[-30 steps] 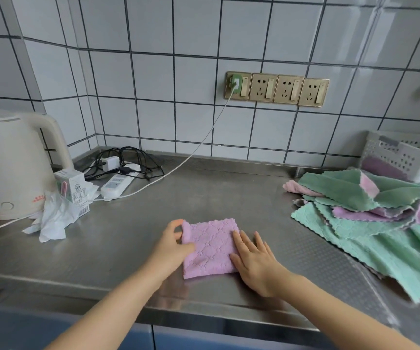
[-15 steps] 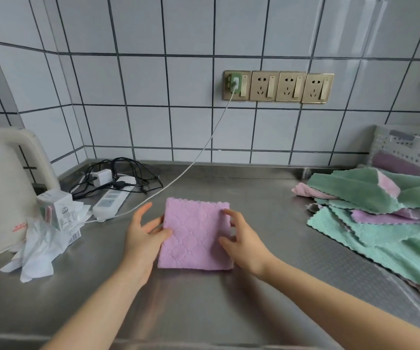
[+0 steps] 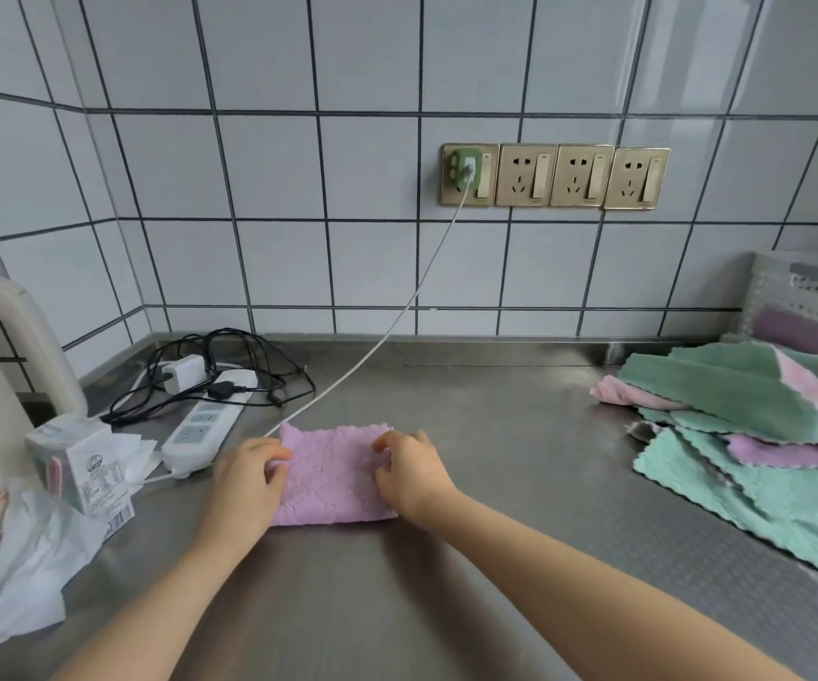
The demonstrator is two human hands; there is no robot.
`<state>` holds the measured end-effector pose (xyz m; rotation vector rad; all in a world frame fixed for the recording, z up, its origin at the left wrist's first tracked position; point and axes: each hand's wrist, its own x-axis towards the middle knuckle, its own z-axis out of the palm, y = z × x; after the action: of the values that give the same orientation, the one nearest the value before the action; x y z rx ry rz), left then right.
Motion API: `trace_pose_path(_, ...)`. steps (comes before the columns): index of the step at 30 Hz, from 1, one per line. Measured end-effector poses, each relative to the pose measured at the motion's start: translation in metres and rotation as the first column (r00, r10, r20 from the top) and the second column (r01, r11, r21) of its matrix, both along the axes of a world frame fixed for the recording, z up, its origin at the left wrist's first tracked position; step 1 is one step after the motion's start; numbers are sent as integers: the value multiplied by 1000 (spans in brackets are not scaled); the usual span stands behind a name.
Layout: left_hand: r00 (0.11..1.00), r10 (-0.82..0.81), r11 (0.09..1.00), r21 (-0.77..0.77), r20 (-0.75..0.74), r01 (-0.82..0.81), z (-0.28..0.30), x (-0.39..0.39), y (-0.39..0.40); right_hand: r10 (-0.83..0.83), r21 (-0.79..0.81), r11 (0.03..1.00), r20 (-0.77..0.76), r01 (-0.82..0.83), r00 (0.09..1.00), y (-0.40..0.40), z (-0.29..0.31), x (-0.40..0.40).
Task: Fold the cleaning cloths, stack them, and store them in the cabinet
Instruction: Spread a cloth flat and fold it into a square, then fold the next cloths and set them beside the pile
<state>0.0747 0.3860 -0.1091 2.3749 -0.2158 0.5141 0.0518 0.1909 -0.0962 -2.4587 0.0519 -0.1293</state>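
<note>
My left hand (image 3: pixel 244 476) and right hand (image 3: pixel 409 471) curl their fingers around the side edges of the folded pink cloth (image 3: pixel 330 476), my grip pinching it flat on the steel surface (image 3: pixel 470 435). Well right of my right hand lies the unfolded cloth pile (image 3: pixel 760 435); beyond my left, a power strip (image 3: pixel 200 430)

We've got one folded purple cloth (image 3: pixel 333 476) lying flat on the steel counter at 6 o'clock, and a messy heap of unfolded green and pink cloths (image 3: pixel 760 444) at 3 o'clock.
</note>
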Motion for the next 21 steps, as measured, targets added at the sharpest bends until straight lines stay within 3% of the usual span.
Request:
trace_pose_path(5,993,-50,972,222,-103,72,12,-13,1,18,-32,999,78,-15,997,-23,15,-22)
trace_pose_path(11,981,-177,976,144,83,164,45,-50,-44,106,-178,980,107,-86,989,-96,45,-79)
trace_pose_path(21,917,-391,919,92,84,383,68,-116,-219,-61,-479,854,294,202,954,-274,80,-175)
